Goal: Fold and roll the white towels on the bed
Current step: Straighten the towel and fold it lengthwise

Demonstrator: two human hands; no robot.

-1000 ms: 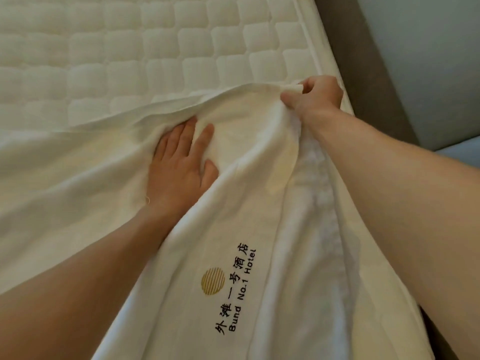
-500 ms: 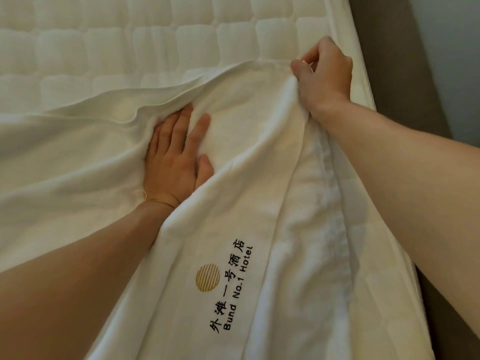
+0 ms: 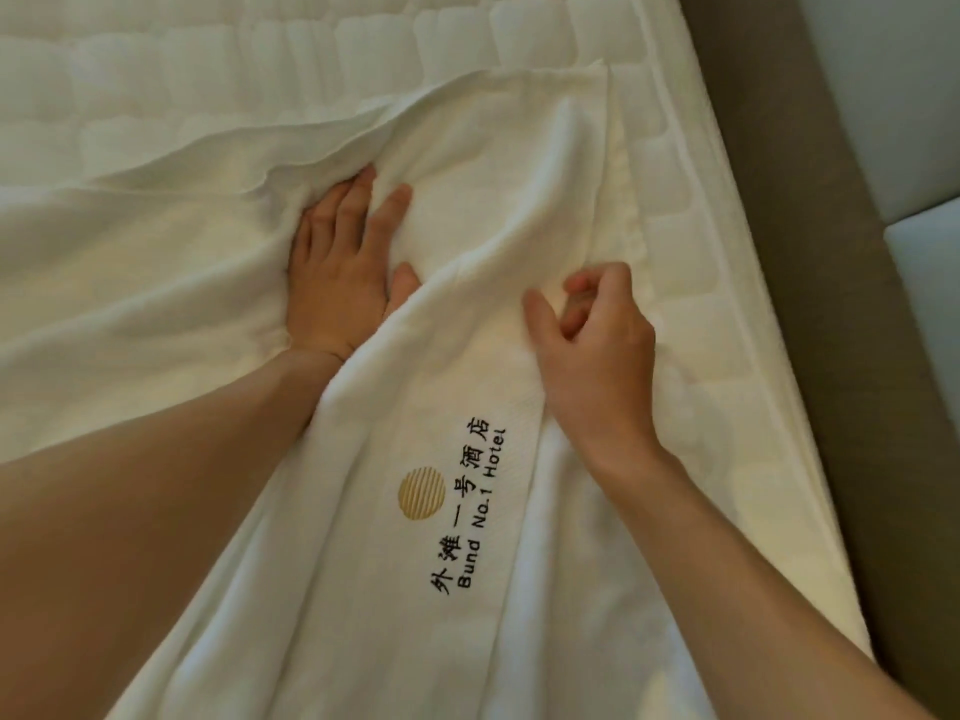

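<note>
Pressing the white towel (image 3: 493, 210), left hand (image 3: 340, 283) lies spread flat; right hand (image 3: 592, 356) loosely curled, holding nothing

The left grip (image 3: 340, 283) presses flat, fingers straight, on the white towel (image 3: 467, 210) spread over the quilted bed (image 3: 260, 59). The right grip (image 3: 592, 356) hovers just above a fold, fingers loosely curled and blurred, near the gold logo (image 3: 422, 493).
</note>
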